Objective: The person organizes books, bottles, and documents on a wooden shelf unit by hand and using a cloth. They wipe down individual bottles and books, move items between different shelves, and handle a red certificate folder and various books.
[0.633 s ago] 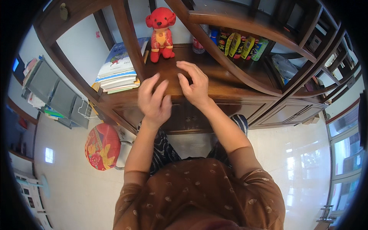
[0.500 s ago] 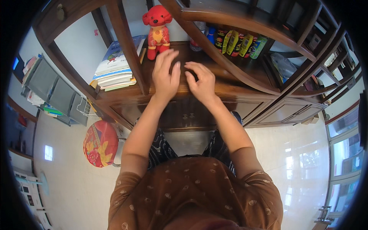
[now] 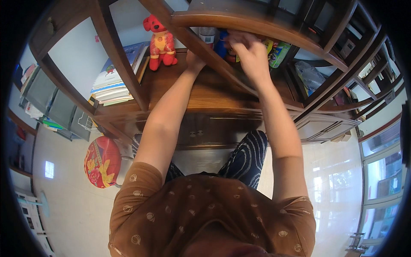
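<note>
At the far left a stack of books (image 3: pixel 114 81) lies on the wooden shelf (image 3: pixel 205 92), with a red plush dog (image 3: pixel 159 42) standing just right of it. The left hand (image 3: pixel 193 61) reaches past the dog toward the back of the shelf; a slanting wooden rail hides its fingers, so its grip cannot be told. A clear plastic bottle (image 3: pixel 207 35) stands just beyond it. Further right, the right hand (image 3: pixel 249 53) is raised with fingers curled at a row of colourful packets (image 3: pixel 276 52); whether it grasps one cannot be told.
</note>
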Action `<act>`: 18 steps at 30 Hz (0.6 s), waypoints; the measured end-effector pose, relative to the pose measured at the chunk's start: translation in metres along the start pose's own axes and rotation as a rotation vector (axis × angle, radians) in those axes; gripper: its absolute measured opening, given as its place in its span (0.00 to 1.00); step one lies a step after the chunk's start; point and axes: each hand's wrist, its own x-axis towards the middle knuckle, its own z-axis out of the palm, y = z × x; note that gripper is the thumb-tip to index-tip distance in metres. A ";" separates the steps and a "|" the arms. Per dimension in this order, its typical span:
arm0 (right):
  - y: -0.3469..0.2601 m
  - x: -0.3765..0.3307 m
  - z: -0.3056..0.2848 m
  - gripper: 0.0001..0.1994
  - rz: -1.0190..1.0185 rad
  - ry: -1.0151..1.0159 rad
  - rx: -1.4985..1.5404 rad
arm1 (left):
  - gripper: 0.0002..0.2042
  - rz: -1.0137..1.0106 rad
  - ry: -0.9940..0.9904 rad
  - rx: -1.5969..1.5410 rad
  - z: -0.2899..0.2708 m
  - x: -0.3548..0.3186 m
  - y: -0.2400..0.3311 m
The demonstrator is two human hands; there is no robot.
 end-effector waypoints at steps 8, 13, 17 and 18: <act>0.098 0.108 0.026 0.23 0.312 -0.207 -0.001 | 0.45 0.170 0.186 -0.006 0.039 0.041 -0.070; 0.133 0.116 0.048 0.19 0.360 -0.274 0.078 | 0.37 0.128 0.172 0.070 0.021 0.031 -0.052; 0.130 0.138 0.081 0.18 0.231 -0.412 0.099 | 0.33 -0.085 0.055 0.050 -0.039 0.040 -0.079; 0.138 0.139 0.079 0.19 0.218 -0.428 0.081 | 0.32 -0.135 0.024 0.061 -0.040 0.039 -0.073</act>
